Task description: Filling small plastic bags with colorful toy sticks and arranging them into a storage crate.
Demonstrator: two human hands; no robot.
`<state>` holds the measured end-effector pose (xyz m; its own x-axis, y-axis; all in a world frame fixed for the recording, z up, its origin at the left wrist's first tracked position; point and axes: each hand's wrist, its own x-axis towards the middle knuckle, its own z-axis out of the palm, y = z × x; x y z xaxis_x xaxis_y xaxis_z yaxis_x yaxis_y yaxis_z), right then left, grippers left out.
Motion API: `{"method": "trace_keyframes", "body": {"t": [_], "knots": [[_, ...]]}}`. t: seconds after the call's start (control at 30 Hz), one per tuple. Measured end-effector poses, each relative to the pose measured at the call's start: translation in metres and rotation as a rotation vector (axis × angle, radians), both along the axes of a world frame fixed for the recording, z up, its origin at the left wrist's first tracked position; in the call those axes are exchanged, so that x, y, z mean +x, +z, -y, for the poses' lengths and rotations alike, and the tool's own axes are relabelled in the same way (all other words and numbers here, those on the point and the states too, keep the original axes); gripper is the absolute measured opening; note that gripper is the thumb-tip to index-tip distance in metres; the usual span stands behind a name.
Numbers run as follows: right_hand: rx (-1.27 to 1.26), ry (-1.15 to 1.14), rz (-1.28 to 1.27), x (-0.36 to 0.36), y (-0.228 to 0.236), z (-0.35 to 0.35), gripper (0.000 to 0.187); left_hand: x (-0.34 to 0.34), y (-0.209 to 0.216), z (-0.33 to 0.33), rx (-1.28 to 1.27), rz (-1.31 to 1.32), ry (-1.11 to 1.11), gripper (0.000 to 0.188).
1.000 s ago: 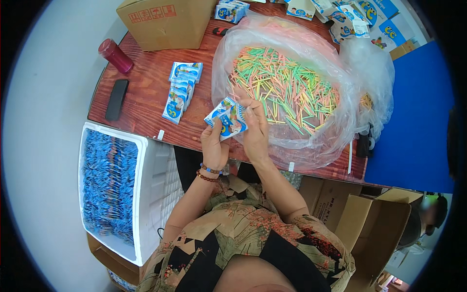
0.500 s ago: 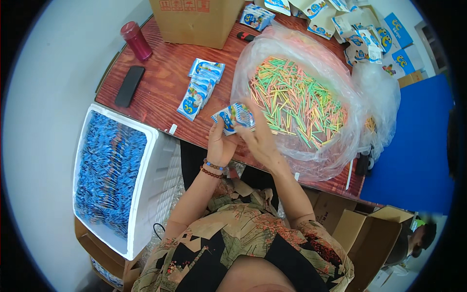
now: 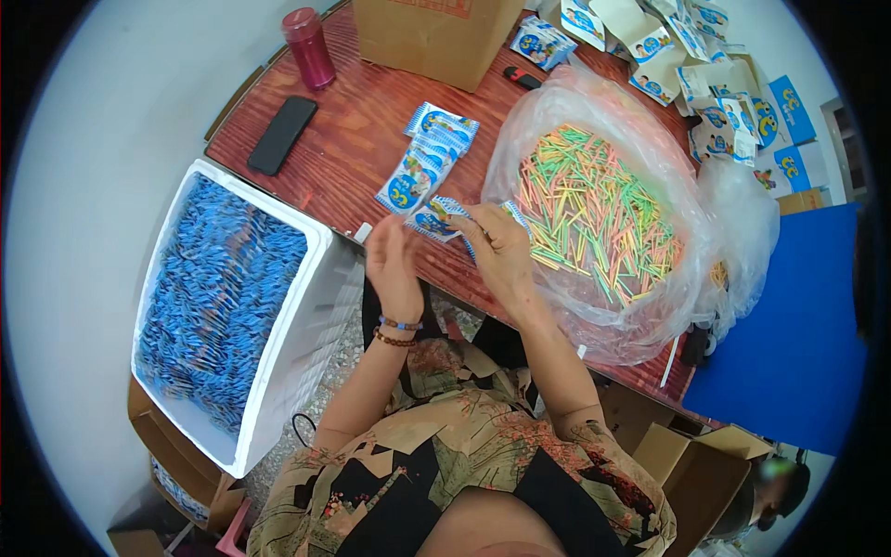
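Blu/wht packets [image 3: 419, 172]; pnk/yel/grn sticks [image 3: 603, 218]; red-brn grained table [image 3: 357, 121]; floral shirt [image 3: 445, 432].

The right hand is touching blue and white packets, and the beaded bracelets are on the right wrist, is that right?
Not quite: the head view shows the beaded bracelets on the left wrist. The right hand is touching blue and white packets.

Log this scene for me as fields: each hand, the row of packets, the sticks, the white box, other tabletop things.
Left hand: near the red-brown table, blurred, grip unclear
Right hand: holding blue-and-white packets
Packet row: overlapping, lying on the table
Sticks: pink, green and yellow, in a clear plastic bag
White box: on the person's left, filled with blue packs
Also on table: black phone, reddish bottle, cardboard box
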<state>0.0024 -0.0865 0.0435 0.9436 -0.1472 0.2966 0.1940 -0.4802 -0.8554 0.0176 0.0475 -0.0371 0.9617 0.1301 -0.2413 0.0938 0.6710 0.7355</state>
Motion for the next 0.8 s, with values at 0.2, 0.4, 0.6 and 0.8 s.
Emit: {"method": "trace_keyframes", "body": {"t": [0.2,0.4,0.6,0.8], "knots": [[-0.066,0.069,-0.09,0.036,-0.036,-0.006,0.017,0.008,-0.004,-0.029,0.399,0.275,0.187,0.031],[0.037,0.079,-0.333,0.096,-0.044,-0.014,0.02,0.042,0.001,-0.023,1.46,0.542,0.076,0.047],[-0.185,-0.159,-0.018,0.069,-0.045,0.036,0.022,0.049,-0.011,-0.021,1.553,0.479,-0.083,0.049],[-0.436,-0.099,-0.244,0.015,-0.045,0.107,0.031,0.049,-0.014,-0.016,1.533,0.496,0.012,0.051]]}}
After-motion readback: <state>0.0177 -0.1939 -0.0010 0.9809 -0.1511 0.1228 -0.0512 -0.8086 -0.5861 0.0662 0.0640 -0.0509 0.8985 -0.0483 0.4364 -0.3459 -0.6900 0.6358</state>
